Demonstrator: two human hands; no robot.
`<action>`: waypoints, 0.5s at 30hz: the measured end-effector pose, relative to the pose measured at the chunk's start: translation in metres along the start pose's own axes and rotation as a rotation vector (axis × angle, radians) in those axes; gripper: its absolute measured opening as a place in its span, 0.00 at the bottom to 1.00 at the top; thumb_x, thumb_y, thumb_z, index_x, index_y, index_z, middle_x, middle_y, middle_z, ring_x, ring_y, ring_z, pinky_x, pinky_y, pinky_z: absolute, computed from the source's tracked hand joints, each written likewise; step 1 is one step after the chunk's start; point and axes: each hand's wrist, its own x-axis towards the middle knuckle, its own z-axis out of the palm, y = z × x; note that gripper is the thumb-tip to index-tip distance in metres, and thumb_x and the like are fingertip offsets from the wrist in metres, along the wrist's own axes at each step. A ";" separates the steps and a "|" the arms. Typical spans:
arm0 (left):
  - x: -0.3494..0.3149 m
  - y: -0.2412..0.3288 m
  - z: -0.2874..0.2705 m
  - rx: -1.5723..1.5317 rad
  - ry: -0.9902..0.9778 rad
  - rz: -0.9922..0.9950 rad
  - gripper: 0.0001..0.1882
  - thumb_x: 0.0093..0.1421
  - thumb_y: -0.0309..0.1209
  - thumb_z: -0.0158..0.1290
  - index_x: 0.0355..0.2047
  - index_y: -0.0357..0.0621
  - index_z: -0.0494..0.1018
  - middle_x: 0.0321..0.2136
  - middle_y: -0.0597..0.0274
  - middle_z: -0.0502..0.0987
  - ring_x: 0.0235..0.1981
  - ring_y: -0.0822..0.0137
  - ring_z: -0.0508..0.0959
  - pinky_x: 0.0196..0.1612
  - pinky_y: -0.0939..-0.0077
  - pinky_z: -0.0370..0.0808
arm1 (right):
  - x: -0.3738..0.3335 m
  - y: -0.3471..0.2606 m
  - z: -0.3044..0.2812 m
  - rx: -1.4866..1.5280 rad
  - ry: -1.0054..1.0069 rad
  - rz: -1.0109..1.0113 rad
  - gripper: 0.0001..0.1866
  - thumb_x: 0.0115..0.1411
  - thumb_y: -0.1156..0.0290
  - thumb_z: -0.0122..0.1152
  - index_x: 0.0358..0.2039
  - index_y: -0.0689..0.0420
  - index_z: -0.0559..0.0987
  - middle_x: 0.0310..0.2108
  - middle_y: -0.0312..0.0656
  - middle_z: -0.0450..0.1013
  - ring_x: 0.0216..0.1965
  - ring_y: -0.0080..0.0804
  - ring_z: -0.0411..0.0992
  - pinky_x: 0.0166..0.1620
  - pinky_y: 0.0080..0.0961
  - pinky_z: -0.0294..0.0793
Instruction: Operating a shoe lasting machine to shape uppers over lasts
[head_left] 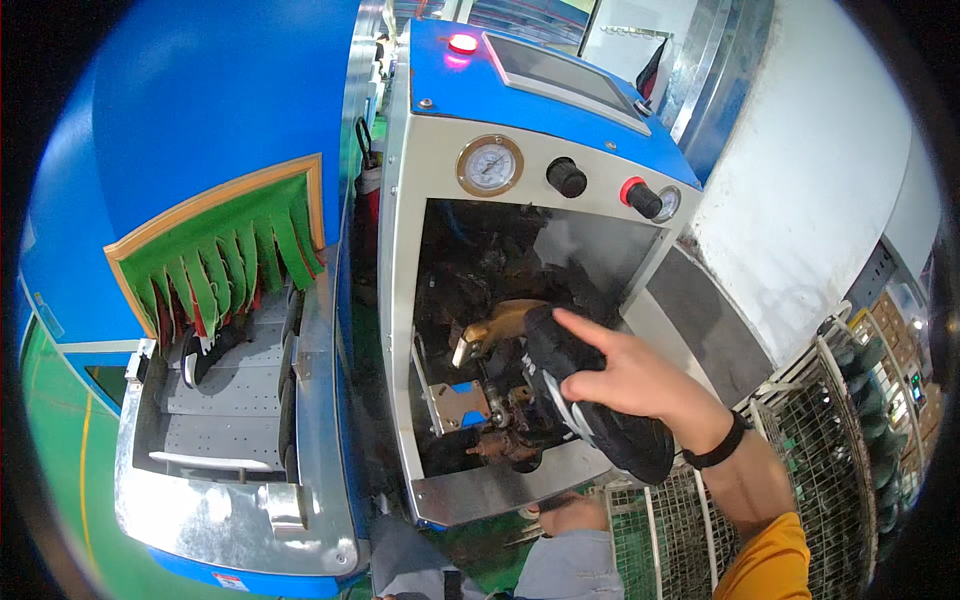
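My right hand (640,372) reaches in from the lower right, with a black band on the wrist. It grips a black shoe (640,440) with pale side markings; the index finger and thumb lie along the shoe and the other fingers are hidden. The shoe is tilted across the opening of a blue and cream machine (402,300). Just left of its upper end, inside the opening, is a brass-coloured curved part (510,322). Below that sit a clamp-like fitting and a small blue and brown plate (462,404). My left hand does not show.
On the left, a conveyor (215,410) runs under green strip curtains (225,255), with a dark shoe-like piece (205,357) beneath them. Gauges, knobs, a screen (565,80) and a lit red button (462,44) are on the machine. Wire racks (810,440) stand at right.
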 end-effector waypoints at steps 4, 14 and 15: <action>-0.004 -0.032 0.019 0.100 0.007 0.061 0.34 0.57 0.52 0.60 0.55 0.39 0.69 0.47 0.40 0.74 0.43 0.42 0.78 0.39 0.50 0.78 | 0.027 -0.005 0.019 -0.181 0.017 -0.030 0.48 0.54 0.49 0.64 0.69 0.61 0.61 0.50 0.69 0.74 0.51 0.63 0.75 0.54 0.42 0.74; -0.014 -0.063 0.038 0.082 0.115 0.293 0.14 0.60 0.47 0.55 0.38 0.53 0.76 0.26 0.57 0.78 0.23 0.52 0.79 0.23 0.57 0.75 | 0.028 0.009 0.034 -0.387 0.090 0.005 0.49 0.61 0.48 0.55 0.75 0.56 0.46 0.55 0.80 0.64 0.53 0.75 0.70 0.58 0.50 0.71; -0.008 -0.064 0.040 0.097 0.142 0.335 0.14 0.60 0.47 0.55 0.37 0.52 0.76 0.24 0.57 0.78 0.22 0.52 0.79 0.23 0.57 0.75 | 0.026 0.007 0.037 -0.379 0.101 -0.010 0.49 0.61 0.48 0.55 0.75 0.56 0.46 0.55 0.80 0.64 0.53 0.75 0.70 0.58 0.50 0.71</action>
